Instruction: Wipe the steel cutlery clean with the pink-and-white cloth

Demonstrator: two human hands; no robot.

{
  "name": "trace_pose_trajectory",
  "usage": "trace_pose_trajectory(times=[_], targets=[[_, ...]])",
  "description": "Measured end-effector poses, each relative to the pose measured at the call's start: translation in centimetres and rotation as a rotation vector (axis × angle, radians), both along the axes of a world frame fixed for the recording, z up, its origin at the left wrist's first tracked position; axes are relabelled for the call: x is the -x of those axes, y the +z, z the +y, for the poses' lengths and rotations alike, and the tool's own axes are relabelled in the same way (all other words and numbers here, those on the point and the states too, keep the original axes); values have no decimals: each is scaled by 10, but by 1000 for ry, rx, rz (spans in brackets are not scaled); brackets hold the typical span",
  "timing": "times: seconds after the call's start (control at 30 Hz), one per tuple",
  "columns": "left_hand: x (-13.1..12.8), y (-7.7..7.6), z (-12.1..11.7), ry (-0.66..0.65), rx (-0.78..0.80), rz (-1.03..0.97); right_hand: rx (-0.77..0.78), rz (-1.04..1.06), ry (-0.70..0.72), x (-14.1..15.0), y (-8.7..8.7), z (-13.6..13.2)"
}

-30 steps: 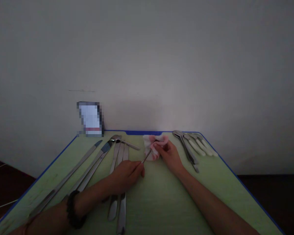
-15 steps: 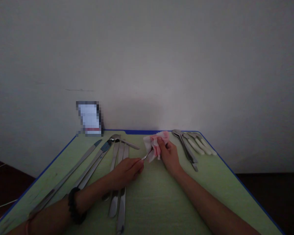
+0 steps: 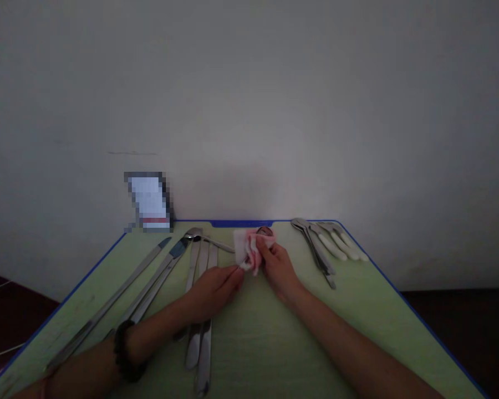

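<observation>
My left hand [image 3: 214, 291] is closed around the handle of a spoon, just left of the table's middle. The spoon's bowl [image 3: 265, 230] shows past the far edge of a pink and white cloth [image 3: 249, 252]. My right hand [image 3: 279, 269] pinches this cloth around the spoon, with the thumb on top. Most of the handle is hidden by the cloth and my left fingers. Under and beside my left hand lie several table knives [image 3: 204, 354]. Another spoon [image 3: 216, 243] rests across their far ends.
More long knives [image 3: 120, 302] lie slanted on the left. Metal spoons [image 3: 311, 244] and white-handled cutlery [image 3: 336, 246] lie at the back right. A lit, blurred phone-like screen [image 3: 150, 202] stands at the back left. The green table [image 3: 274, 343] has a blue rim against the wall.
My right hand and the cloth have moved left along the spoon, closer to my left hand. The spoon's bowl now shows beyond the cloth. The left hand has hardly moved.
</observation>
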State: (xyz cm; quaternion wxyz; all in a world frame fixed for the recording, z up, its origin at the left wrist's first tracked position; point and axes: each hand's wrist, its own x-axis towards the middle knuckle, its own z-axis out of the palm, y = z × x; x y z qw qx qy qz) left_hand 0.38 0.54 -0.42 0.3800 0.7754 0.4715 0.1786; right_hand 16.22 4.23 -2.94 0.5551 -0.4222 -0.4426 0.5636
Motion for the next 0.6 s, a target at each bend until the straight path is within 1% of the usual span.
trace_pose_trajectory(times=[0.13, 0.27, 0.37, 0.5, 0.6], targets=[[0, 1, -1, 24, 21, -11, -107, -127, 14, -9, 1, 7], [1, -1, 0, 18, -15, 27, -172, -270, -69, -15, 5, 10], [2, 0, -1, 9, -35, 36, -191, -327, -152, -17, 8, 8], [2, 2, -2, -9, 13, -9, -175, -332, -220, -17, 10, 5], [2, 3, -1, -14, 49, -50, -117, -249, -189, -14, 11, 2]])
